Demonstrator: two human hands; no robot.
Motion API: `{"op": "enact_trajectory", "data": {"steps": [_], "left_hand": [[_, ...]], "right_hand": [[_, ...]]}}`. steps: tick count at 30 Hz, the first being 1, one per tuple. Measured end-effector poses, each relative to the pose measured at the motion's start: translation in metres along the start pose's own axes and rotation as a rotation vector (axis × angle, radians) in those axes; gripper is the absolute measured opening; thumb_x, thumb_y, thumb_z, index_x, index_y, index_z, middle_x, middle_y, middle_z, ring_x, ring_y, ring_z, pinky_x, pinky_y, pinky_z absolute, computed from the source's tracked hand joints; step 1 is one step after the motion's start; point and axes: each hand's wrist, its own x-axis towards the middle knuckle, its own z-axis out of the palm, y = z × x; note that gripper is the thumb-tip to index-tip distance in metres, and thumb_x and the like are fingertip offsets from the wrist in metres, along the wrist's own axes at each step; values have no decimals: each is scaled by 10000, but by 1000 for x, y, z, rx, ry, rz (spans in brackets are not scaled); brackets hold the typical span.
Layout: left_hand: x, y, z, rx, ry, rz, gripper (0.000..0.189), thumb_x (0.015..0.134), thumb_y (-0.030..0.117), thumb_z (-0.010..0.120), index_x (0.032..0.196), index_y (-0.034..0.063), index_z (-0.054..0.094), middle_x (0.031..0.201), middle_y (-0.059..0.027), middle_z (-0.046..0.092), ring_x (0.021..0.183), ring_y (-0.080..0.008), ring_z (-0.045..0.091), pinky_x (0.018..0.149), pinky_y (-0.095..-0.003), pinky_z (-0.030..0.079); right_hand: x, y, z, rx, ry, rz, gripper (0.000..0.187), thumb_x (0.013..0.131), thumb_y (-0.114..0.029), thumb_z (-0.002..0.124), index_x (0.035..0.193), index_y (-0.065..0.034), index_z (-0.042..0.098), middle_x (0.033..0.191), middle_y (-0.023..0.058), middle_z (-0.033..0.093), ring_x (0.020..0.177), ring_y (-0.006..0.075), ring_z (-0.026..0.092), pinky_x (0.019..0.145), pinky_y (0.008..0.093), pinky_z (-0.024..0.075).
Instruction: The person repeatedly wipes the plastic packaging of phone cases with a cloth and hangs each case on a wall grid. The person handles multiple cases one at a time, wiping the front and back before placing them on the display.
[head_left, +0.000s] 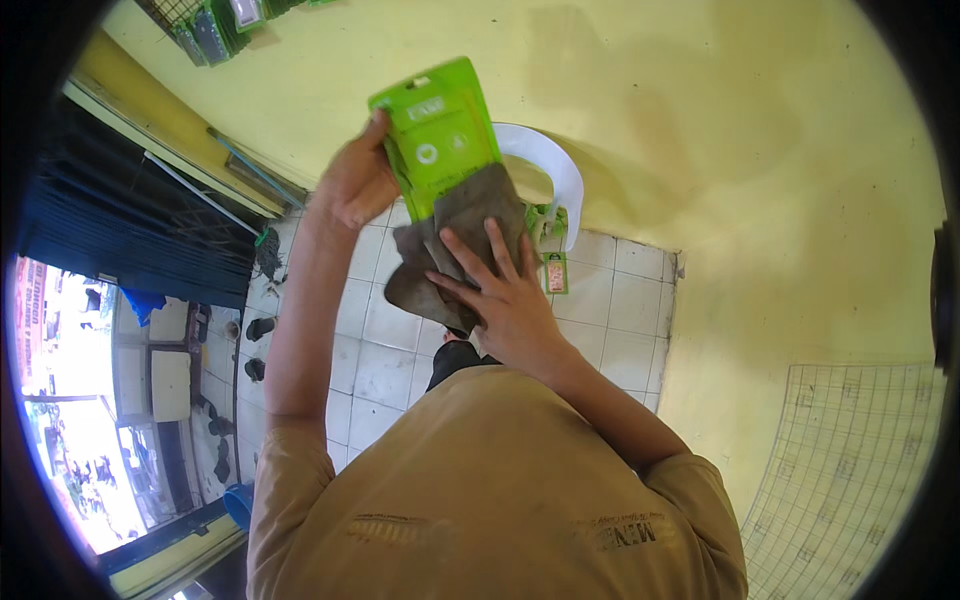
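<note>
My left hand (361, 176) grips the left edge of a bright green phone-case package (442, 127), thumb on the front face. The package is held up before me, tilted, with a hang hole in its top edge and print on its front. A grey-brown cloth (472, 202) covers its lower part and hangs down loosely. My right hand (502, 292) lies on the cloth with spread fingers, pressing it against the package. Whatever is under the cloth is hidden.
Behind the package stands a white plastic chair (559, 169), with more green packages (551, 225) by it. Another small package (556, 273) shows below those. Packages (214, 30) hang from a wire rack upper left. A mop (268, 251) leans near the shutter (135, 225). A wire grid (847, 465) stands at right.
</note>
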Motion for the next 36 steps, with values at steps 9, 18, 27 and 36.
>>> {"op": "enact_trajectory", "data": {"steps": [9, 18, 27, 36], "left_hand": [[1, -14, -42, 77, 32, 244, 441, 1073, 337, 309, 1417, 77, 399, 1406, -93, 487, 1290, -227, 478, 1074, -404, 401], [13, -137, -123, -44, 163, -98, 454, 1073, 328, 302, 1430, 57, 374, 1415, -93, 481, 1294, -224, 468, 1086, -405, 382], [72, -157, -158, -52, 75, -236, 534, 1068, 383, 274, 1477, 40, 302, 1459, -117, 428, 1331, -251, 427, 1122, -422, 334], [79, -136, -153, -26, 287, -203, 509, 1068, 346, 300, 1457, 19, 331, 1434, -155, 444, 1323, -280, 433, 1121, -440, 339]], "right_hand": [[-54, 95, 71, 799, 84, 904, 294, 954, -199, 577, 1159, 10, 612, 1114, 174, 636, 1018, 293, 614, 892, 358, 466], [-54, 151, 73, 1133, 497, 1206, 400, 933, -270, 601, 1205, 23, 615, 1060, 117, 683, 978, 189, 617, 860, 325, 468], [-9, 271, 40, 311, 438, 1202, 392, 890, -331, 655, 983, 48, 689, 870, 218, 707, 822, 319, 678, 757, 395, 496], [34, 409, 121, 112, 489, 736, 313, 804, -127, 699, 1095, -13, 679, 1274, 202, 594, 1117, 358, 588, 947, 433, 474]]}}
